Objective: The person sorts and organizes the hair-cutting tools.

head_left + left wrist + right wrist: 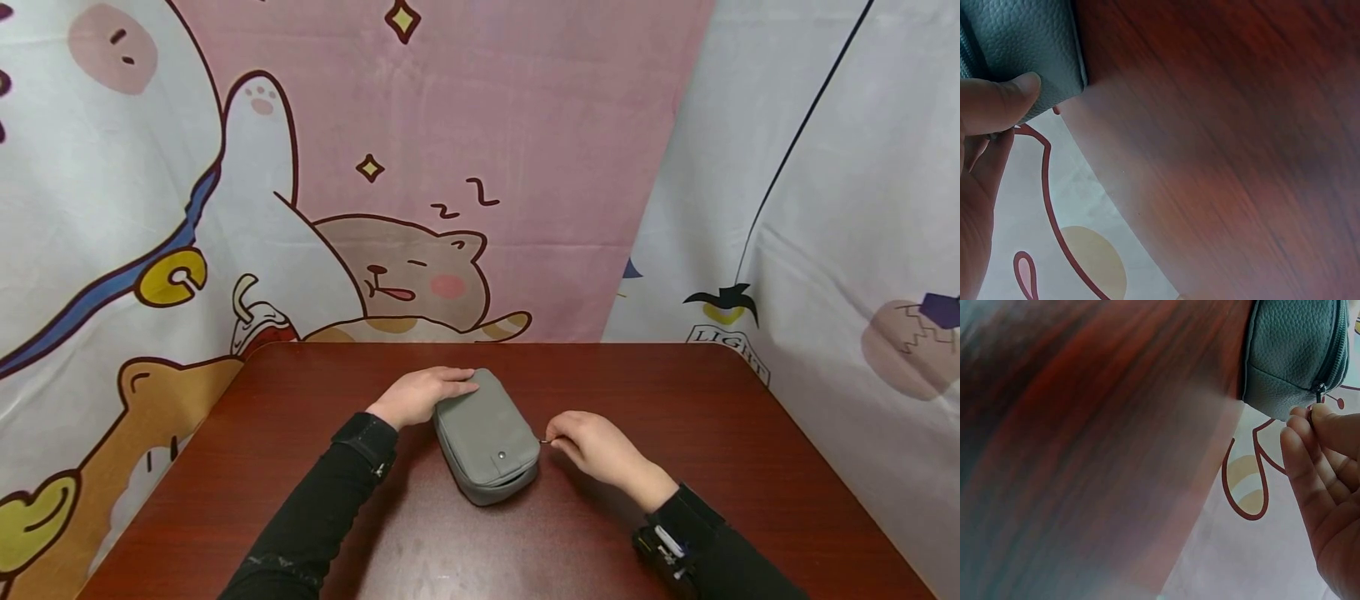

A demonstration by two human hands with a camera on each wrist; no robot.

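Grey leather zip pouch (pixel 483 437) flat on table, near end partly unzipped

I see a grey pebbled-leather zip pouch (pixel 486 437), its grain a fine, even texture with a bluish-grey cast in my wrist views, and a small round grey stud on its flap. It lies on a dark reddish-brown wood-grain worktop (pixel 675 400), streaked with darker lines. Both sleeves I see are black (pixel 322 508). Behind the worktop hangs a pink cartoon-print backdrop cloth (pixel 487 125) with yellow diamond stars, a tan sleeping cat with a rosy cheek, and a white figure outlined in dark maroon with a blue band and a yellow bell. To my right hangs a white printed cloth (pixel 840 208) with a thin dark line, a purple-capped shape and a black and yellow emblem.
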